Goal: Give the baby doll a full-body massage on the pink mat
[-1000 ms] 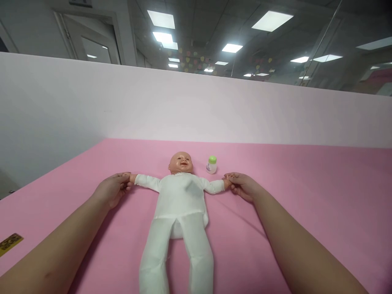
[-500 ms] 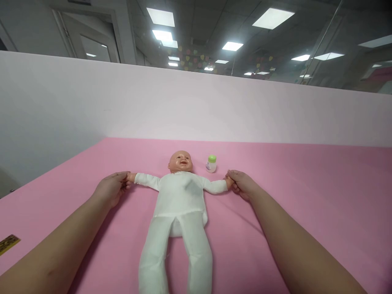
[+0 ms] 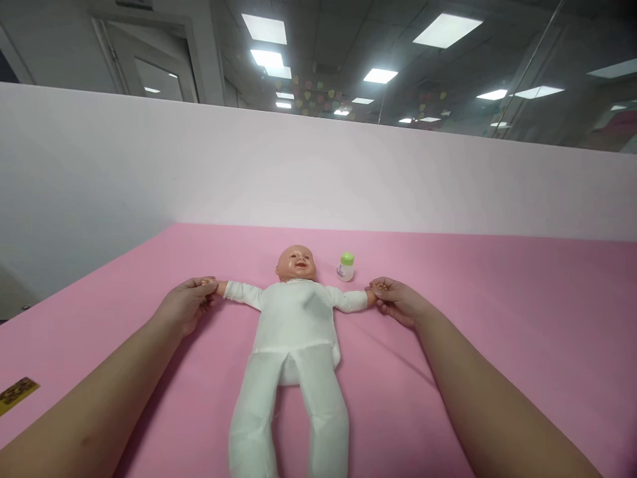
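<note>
A baby doll with a bare plastic head and a white cloth body lies on its back on a pink surface. Its arms are stretched out to both sides. My left hand is closed on the doll's hand at the left. At the right, my right hand pinches the doll's other hand between thumb and fingers. A small jar with a green lid stands beside the doll's head, a little beyond my right hand and not touching it.
A low white wall runs behind the pink surface. At the lower left edge lies a yellow and dark label. Beyond the wall are a door, glass and ceiling lights.
The doll's sleeves sit slightly back from its hands, and my right hand's fingers have shifted a little on the doll's hand. The whole view has moved slightly.
</note>
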Demonstrator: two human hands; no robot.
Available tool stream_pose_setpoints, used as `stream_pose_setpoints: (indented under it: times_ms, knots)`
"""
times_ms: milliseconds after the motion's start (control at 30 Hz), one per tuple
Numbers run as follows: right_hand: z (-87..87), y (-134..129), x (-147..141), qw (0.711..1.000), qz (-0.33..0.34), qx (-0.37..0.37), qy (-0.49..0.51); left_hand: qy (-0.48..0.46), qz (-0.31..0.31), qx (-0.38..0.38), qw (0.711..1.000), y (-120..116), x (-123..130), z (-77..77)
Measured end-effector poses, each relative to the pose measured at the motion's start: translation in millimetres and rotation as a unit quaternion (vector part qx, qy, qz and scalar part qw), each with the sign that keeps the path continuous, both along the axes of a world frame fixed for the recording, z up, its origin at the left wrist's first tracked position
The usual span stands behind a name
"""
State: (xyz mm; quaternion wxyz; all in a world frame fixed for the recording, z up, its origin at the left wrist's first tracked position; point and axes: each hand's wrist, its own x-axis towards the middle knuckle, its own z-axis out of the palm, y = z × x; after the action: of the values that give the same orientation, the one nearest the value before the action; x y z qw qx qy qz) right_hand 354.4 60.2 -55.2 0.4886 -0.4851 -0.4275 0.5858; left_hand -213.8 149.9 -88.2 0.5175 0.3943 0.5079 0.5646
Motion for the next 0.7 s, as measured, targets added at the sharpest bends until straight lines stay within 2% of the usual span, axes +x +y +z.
stream_pose_setpoints:
  times_ms: [167,333,467,700]
  knots:
    - [1.3,0,-9,0.998,-0.014,0.010,-0.056,0.004,0.027,-0.003,1.000,-1,1,-0.2]
    - [1.1,2,-14,0.998,-0.039,-0.001,-0.051,-0.001,0.045,-0.009,0.999,2,0,-1.1]
    - [0.2,5,-14,0.997,-0.063,-0.016,-0.048,0.003,0.034,-0.027,0.999,6,-1,-1.8]
    - [-1.7,6,-5,0.998,-0.054,-0.036,-0.027,-0.005,-0.005,-0.021,1.000,6,-3,-6.2]
